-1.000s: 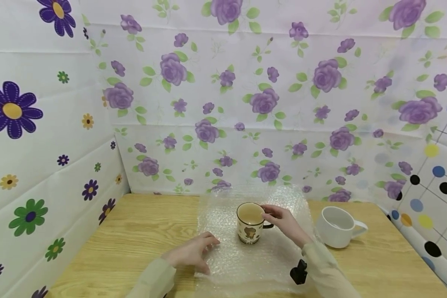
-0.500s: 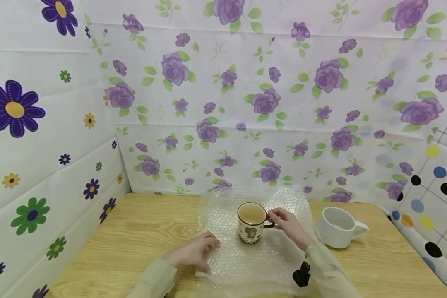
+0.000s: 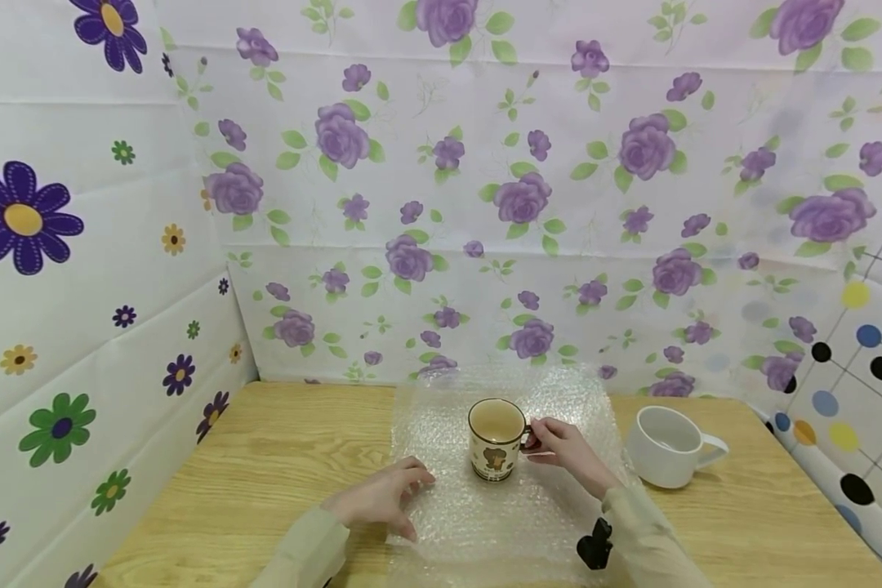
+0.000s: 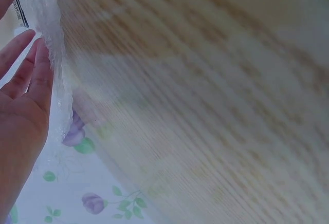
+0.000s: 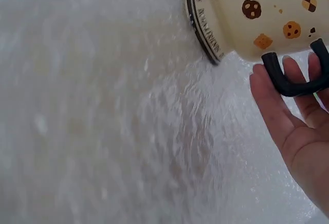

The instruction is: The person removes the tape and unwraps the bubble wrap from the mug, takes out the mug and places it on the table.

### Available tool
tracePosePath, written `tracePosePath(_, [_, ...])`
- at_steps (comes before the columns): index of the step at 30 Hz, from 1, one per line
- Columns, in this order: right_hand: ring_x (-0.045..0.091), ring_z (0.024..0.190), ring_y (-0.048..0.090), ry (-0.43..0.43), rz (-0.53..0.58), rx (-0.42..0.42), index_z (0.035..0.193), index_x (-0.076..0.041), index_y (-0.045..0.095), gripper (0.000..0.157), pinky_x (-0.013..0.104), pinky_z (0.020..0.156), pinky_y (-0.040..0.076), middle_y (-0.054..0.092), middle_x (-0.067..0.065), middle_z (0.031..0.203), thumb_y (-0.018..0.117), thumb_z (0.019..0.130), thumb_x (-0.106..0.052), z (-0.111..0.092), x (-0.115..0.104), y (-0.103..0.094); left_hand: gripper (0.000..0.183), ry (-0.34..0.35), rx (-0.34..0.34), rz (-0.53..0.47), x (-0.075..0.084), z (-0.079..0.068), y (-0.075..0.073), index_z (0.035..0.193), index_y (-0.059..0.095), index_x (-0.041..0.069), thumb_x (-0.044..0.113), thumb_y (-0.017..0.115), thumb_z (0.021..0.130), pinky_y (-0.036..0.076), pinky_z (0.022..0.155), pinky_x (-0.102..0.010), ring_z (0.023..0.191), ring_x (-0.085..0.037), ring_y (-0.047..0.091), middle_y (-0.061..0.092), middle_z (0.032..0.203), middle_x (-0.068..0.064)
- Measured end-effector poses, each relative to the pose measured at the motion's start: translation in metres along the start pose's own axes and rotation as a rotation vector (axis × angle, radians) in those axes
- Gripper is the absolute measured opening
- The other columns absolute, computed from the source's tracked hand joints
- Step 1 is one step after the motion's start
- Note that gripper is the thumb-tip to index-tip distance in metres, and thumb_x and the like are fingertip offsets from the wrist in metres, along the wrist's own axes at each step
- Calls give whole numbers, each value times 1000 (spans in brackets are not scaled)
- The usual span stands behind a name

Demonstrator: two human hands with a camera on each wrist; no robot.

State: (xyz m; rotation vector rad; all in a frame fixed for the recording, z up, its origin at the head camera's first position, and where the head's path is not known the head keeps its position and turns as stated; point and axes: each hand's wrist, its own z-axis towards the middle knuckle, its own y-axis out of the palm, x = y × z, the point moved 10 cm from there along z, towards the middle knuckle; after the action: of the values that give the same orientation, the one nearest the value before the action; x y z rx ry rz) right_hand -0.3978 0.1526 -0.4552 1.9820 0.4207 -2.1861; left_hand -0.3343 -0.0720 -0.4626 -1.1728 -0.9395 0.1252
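Note:
A cream mug (image 3: 494,453) with a dark rim and a bear print stands upright on a sheet of bubble wrap (image 3: 448,523). My right hand (image 3: 569,453) holds its dark handle (image 5: 288,88) from the right side; the thumb is hidden in the right wrist view. Cookie prints and a lettered band near the base show there. At the left part of the bubble wrap, my left hand (image 3: 378,498) rests with loosely bent fingers (image 4: 41,75) and nothing gripped. Its fingertips lie right at the wrap, apart from the mug.
A wide white mug (image 3: 665,453) stands on the wooden table (image 3: 301,425) to the right of the wrap, its handle pointing right. Flowered cloth (image 3: 412,188) hangs behind the table, and printed sheets flank both sides. A black device (image 3: 595,545) sits at the right wrist.
My right hand has moved from the mug's rim down to its handle and now holds it there. The left hand and both mugs have stayed in place.

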Motion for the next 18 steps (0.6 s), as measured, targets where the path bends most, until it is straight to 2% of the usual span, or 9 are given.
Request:
tracePosePath(8, [28, 83, 58, 11, 46, 42, 89, 13, 52, 31, 41, 80, 46, 55, 16, 84, 45, 97, -17, 1, -1, 0, 69, 7, -9, -32, 1, -1, 2, 118, 54, 1, 20, 84, 59, 44, 78, -24, 93, -14, 49, 44, 111, -2])
tracePosePath(14, [25, 78, 59, 31, 62, 102, 91, 13, 52, 29, 40, 78, 47, 55, 14, 82, 42, 98, -13, -1, -4, -11, 69, 40, -2, -34, 4, -2, 0, 117, 53, 0, 20, 84, 59, 44, 78, -24, 93, -15, 50, 45, 111, -4])
tracePosePath(18, [24, 78, 59, 34, 63, 105, 93, 13, 51, 27, 39, 77, 48, 55, 14, 82, 40, 98, -11, -4, -8, -19, 68, 43, -3, -31, 3, -1, -1, 117, 53, 1, 20, 84, 59, 44, 78, -24, 93, -14, 49, 45, 110, -3])
